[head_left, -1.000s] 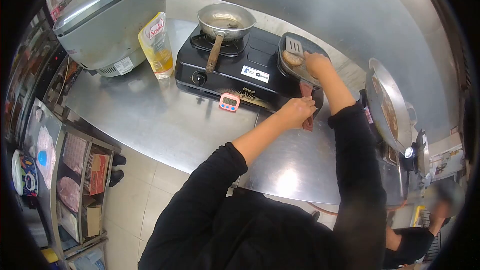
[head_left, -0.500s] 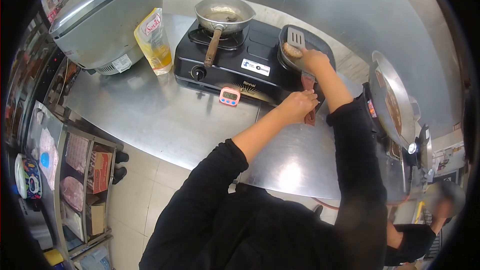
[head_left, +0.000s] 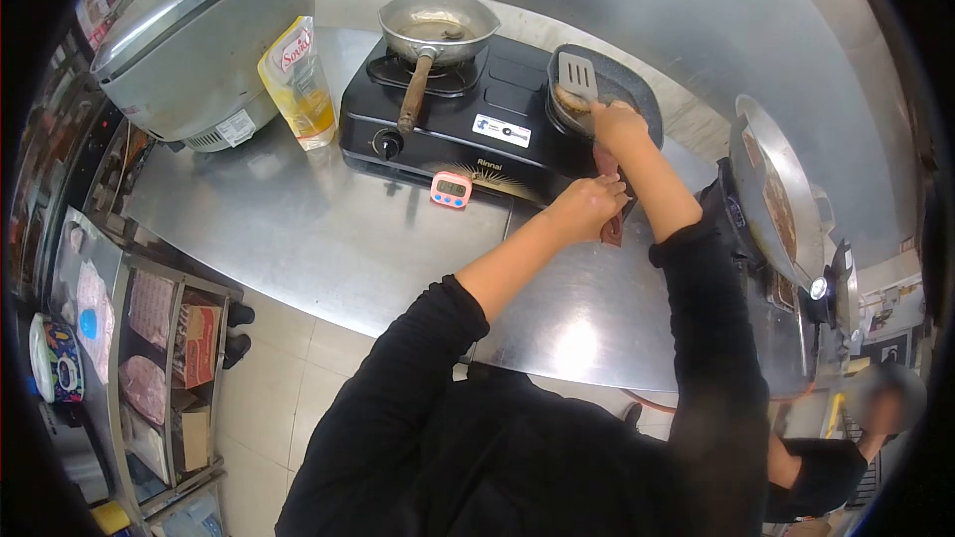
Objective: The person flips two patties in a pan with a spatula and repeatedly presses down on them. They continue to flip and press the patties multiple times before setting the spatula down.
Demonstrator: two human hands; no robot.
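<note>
Over the pan (head_left: 638, 91), right fingers (head_left: 601, 112) grip the slotted turner (head_left: 577, 77); left fingers (head_left: 616, 189) clasp the pan handle (head_left: 612, 232), best held steady against pushes.

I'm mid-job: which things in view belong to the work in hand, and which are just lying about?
In use:
- slotted spatula, in the right hand
- browned patty, partly hidden
- dark pan, its handle in the left hand
- black stove

Apparently lying about:
- wooden-handled pan
- yellow pouch
- large pan at right
- pink timer, though possibly in use
</note>
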